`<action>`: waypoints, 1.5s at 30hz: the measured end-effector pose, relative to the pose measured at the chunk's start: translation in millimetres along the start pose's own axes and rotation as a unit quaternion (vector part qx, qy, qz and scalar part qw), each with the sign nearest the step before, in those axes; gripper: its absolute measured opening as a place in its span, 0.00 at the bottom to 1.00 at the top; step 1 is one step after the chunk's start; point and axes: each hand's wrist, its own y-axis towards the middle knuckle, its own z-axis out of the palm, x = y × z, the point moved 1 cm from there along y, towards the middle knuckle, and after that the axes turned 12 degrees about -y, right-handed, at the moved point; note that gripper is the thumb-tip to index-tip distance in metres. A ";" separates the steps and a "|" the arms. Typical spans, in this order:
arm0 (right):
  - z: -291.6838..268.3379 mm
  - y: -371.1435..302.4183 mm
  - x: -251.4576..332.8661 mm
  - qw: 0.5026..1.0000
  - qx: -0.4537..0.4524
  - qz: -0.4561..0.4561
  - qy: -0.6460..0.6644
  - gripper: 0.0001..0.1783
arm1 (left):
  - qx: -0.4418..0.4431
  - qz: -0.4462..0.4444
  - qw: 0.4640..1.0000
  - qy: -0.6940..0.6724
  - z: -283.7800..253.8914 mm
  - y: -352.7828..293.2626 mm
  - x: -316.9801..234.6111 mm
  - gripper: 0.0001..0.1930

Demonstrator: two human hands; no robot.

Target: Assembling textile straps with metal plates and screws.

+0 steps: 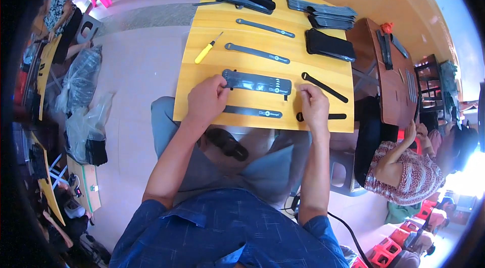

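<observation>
Yellow table (214,20), left hand (208,97) pinching wide strap (252,82); right hand (314,105) near

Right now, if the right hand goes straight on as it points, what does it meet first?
Likely the ringed end of the upper black strap, just ahead of the right hand; depth is unclear, so it might pass above.

Glossy plastic-looking panel (255,82), smooth wood-grained tabletop (217,21), plastic screwdriver handle (204,54), matt black strap (326,88)
</observation>
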 end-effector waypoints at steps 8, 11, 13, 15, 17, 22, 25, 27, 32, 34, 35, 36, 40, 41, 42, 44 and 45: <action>9.7 -3.5 17.0 0.995 0.067 0.042 -0.068 0.09 | 0.046 0.178 0.983 0.010 48.6 -6.7 -36.4 0.06; 14.1 -4.6 20.4 0.995 0.058 0.050 -0.062 0.09 | 0.091 0.167 0.981 0.026 64.5 4.7 -51.0 0.07; 16.6 -4.4 23.6 0.993 0.056 0.077 -0.074 0.08 | 0.105 0.176 0.978 0.027 78.9 13.1 -50.0 0.08; 18.5 -4.6 27.7 0.991 0.064 0.091 -0.079 0.08 | 0.117 0.185 0.975 0.029 91.2 18.8 -46.0 0.08; 22.0 -5.2 30.4 0.988 0.070 0.107 -0.086 0.09 | 0.133 0.189 0.971 0.054 99.7 22.5 -46.4 0.09; 26.7 -4.3 30.1 0.993 0.031 0.096 -0.056 0.10 | 0.128 0.189 0.973 0.030 106.7 24.6 -47.1 0.08; 22.3 -4.6 31.2 0.990 0.055 0.110 -0.074 0.12 | 0.129 0.188 0.973 0.025 108.7 26.3 -47.1 0.06; 22.5 -3.3 31.7 0.989 0.052 0.109 -0.081 0.12 | 0.133 0.188 0.973 0.029 111.9 27.4 -47.5 0.06; 23.2 1.9 32.6 0.986 0.061 0.124 -0.093 0.12 | 0.145 0.174 0.973 0.036 113.7 34.7 -49.9 0.04; 22.7 2.4 35.4 0.984 0.067 0.122 -0.107 0.11 | 0.130 0.185 0.974 0.025 113.4 34.8 -49.6 0.03; 23.3 3.6 34.7 0.985 0.065 0.120 -0.109 0.11 | 0.118 0.195 0.974 0.014 113.3 35.8 -49.5 0.03; 24.1 5.0 33.2 0.986 0.066 0.116 -0.103 0.11 | 0.115 0.196 0.974 0.012 113.3 38.5 -49.3 0.03; 22.4 9.9 30.5 0.983 0.105 0.125 -0.084 0.10 | 0.186 0.114 0.975 0.047 110.8 48.8 -56.0 0.05; 22.2 10.8 31.0 0.983 0.104 0.122 -0.085 0.10 | 0.204 0.095 0.973 0.045 110.4 50.7 -56.6 0.05; 22.3 11.5 31.3 0.983 0.108 0.120 -0.083 0.09 | 0.201 0.095 0.974 0.044 110.5 52.1 -58.3 0.05; 24.2 11.2 27.7 0.983 0.110 0.117 -0.082 0.09 | 0.227 0.081 0.966 0.094 111.8 53.9 -64.4 0.06; 27.0 10.0 23.9 0.985 0.110 0.104 -0.085 0.09 | 0.225 0.082 0.966 0.093 111.9 54.8 -66.1 0.06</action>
